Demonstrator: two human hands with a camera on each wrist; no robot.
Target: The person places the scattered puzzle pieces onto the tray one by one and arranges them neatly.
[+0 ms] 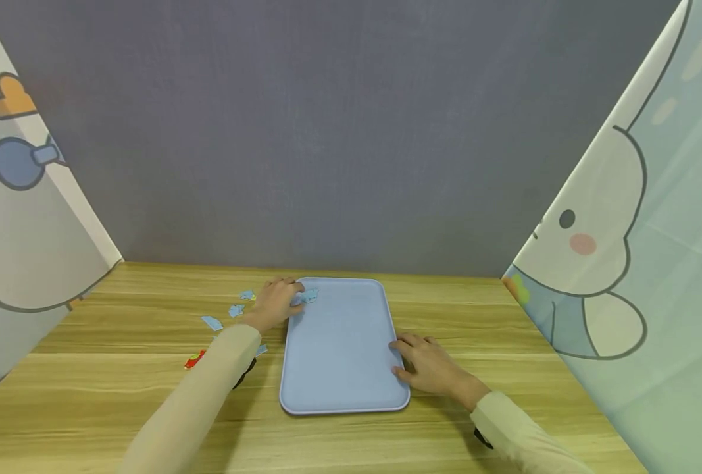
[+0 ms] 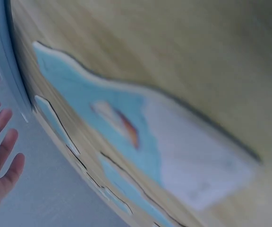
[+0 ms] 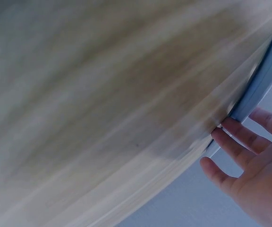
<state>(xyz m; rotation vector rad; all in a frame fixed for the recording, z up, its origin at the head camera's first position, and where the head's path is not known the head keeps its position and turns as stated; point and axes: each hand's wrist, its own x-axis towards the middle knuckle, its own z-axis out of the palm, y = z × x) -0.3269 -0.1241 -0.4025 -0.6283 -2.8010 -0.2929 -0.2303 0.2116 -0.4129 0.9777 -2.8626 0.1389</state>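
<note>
A pale blue tray point(image 1: 341, 355) with a raised rim lies lengthwise on the wooden table. Inside its far left corner is a light blue jigsaw-like piece point(image 1: 310, 296). My left hand point(image 1: 275, 304) reaches over the left rim with its fingertips right beside that piece. In the left wrist view, the fingers point(image 2: 0, 153) of that hand are spread and fairly straight. At the tray's right side my right hand point(image 1: 430, 365) rests with relaxed fingers on the rim. The right wrist view has its fingertips at the tray's edge point(image 3: 256, 90).
Left of the tray lie several loose flat pieces, among them a light blue one point(image 1: 212, 322) and a red and yellow one point(image 1: 194, 359). A blue and white piece point(image 2: 140, 127) looms close in the left wrist view. A grey wall point(image 1: 327, 131) stands behind the table.
</note>
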